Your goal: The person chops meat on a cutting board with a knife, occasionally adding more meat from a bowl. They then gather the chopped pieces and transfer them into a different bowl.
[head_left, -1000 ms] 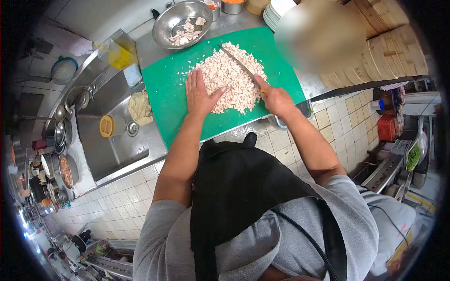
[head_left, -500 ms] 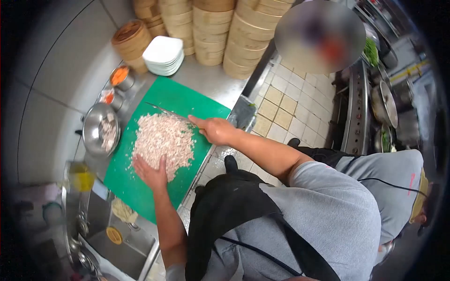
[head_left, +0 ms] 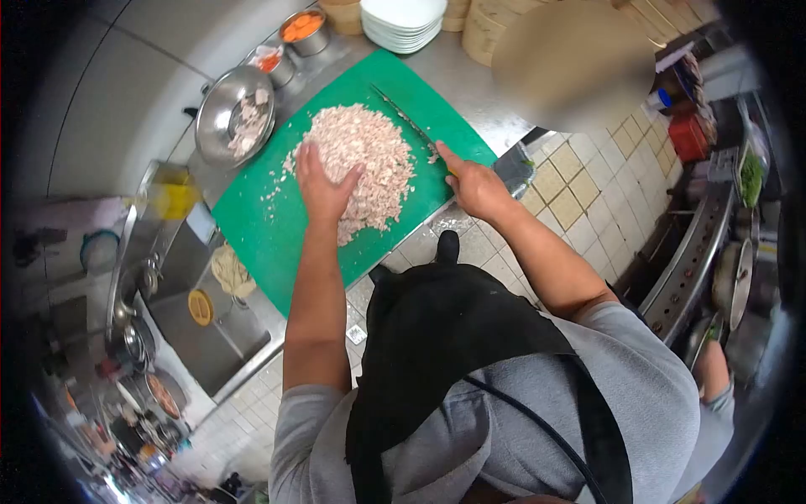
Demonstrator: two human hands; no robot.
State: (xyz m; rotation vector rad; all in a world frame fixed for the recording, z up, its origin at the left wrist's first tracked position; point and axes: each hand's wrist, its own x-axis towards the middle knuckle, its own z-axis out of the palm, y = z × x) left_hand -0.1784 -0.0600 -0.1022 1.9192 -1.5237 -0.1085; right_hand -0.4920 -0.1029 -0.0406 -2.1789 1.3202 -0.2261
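Note:
A heap of finely chopped pale pink meat (head_left: 369, 155) is spread on a green cutting board (head_left: 269, 227). My left hand (head_left: 327, 186) rests against the heap's left side, fingers stretched out and thumb apart. In my right hand (head_left: 483, 191) is the handle of a knife (head_left: 405, 116), fingers wrapped round it. Its long blade, with bits of meat on it, angles up and left over the board, a short way right of the heap.
Left of the board stands a steel bowl (head_left: 210, 126) with larger meat pieces. Behind are a cup of sliced carrots (head_left: 304, 32), stacked white plates (head_left: 403, 23) and a bamboo steamer (head_left: 487, 29). A sink (head_left: 193, 336) lies at lower left, a stove (head_left: 688, 260) at right.
My view has turned, shifting the board right and up in the picture. The knife has moved from the heap's edge to the right, apart from it. My left hand stays at the meat.

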